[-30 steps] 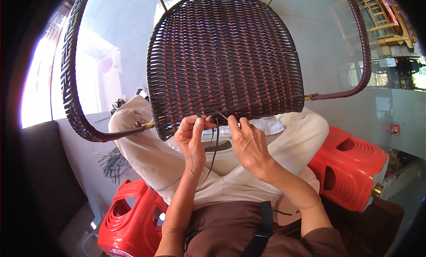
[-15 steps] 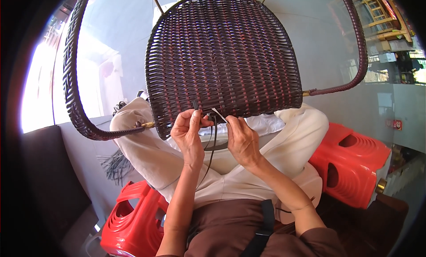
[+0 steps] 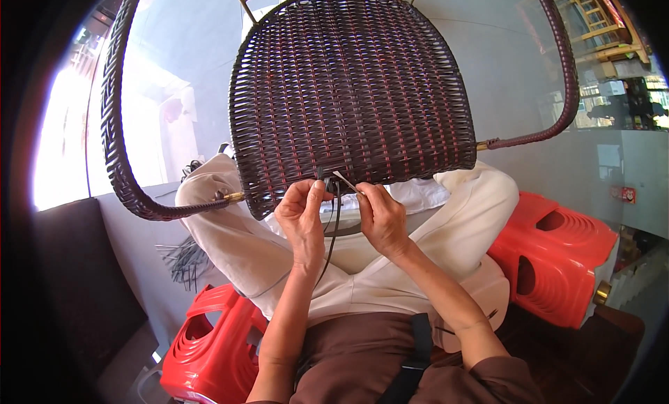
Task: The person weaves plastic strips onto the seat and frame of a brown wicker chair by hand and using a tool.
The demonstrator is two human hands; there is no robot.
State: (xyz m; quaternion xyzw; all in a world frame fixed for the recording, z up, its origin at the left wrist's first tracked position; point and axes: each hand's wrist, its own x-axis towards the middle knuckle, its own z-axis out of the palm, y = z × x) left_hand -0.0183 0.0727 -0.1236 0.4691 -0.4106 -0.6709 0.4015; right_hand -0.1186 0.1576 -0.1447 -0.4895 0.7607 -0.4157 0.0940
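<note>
Fingers (image 3: 318, 186) of left hand (image 3: 302, 216) pinch dark strip (image 3: 320, 172); right hand (image 3: 382, 216) grips slim pale-tipped tool (image 3: 346, 181) just beside it, both at near edge of woven panel (image 3: 348, 90) over lap (image 3: 352, 292). Looks like strip-threading; next move calls for steady tip, taut strip. Panel: tight glossy brown-red wicker, far end rounded, curved wrapped rails (image 3: 111, 125) either side.

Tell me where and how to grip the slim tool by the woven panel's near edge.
The slim tool is probably best pinched at its lower right end, from the right, where the right hand holds it: it slants up-left, its pale tip at the woven panel, with the left hand close by on the left.
</note>
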